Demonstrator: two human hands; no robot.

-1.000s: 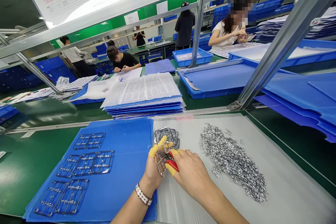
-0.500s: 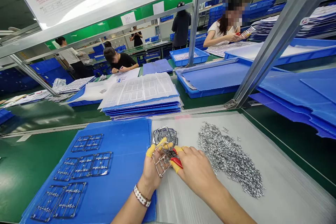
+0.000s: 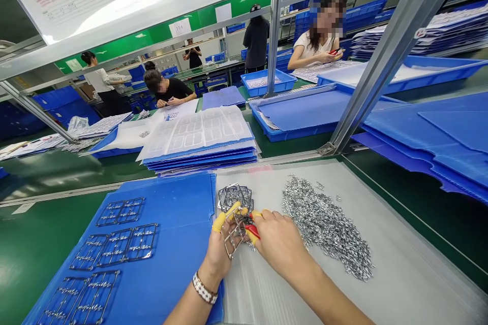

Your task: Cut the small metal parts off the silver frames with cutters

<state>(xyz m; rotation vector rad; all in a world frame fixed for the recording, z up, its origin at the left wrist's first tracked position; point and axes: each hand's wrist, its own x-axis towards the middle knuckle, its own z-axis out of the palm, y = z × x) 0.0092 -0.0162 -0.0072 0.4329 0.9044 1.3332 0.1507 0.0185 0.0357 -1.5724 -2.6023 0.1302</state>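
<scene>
My left hand (image 3: 218, 253) is closed around a small silvery metal frame (image 3: 230, 244) with thin crossbars, held tilted above the pale sheet. My right hand (image 3: 281, 244) grips red-handled pliers (image 3: 252, 232) against the right side of that frame; the jaws are hidden by fingers and metal. Yellow covers sit on several fingertips of both hands. Just beyond them lies a heap of similar frames (image 3: 232, 194). To the right spreads a large pile of small silvery metal pieces (image 3: 328, 228). Dark-looking frames with script-like parts (image 3: 114, 248) lie in rows on the blue sheet (image 3: 179, 264).
A stack of blue and white sheets (image 3: 198, 152) stands behind the work surface. Blue trays (image 3: 290, 134) sit beyond the metal rail, beside a slanting metal post (image 3: 385, 68). More blue sheets (image 3: 430, 122) overhang at right. Several people work at the far benches.
The whole view has shifted slightly, so the scene sits further left. The pliers stay at the frame, which has turned a little in my left hand. A person opposite has lowered their hands.
</scene>
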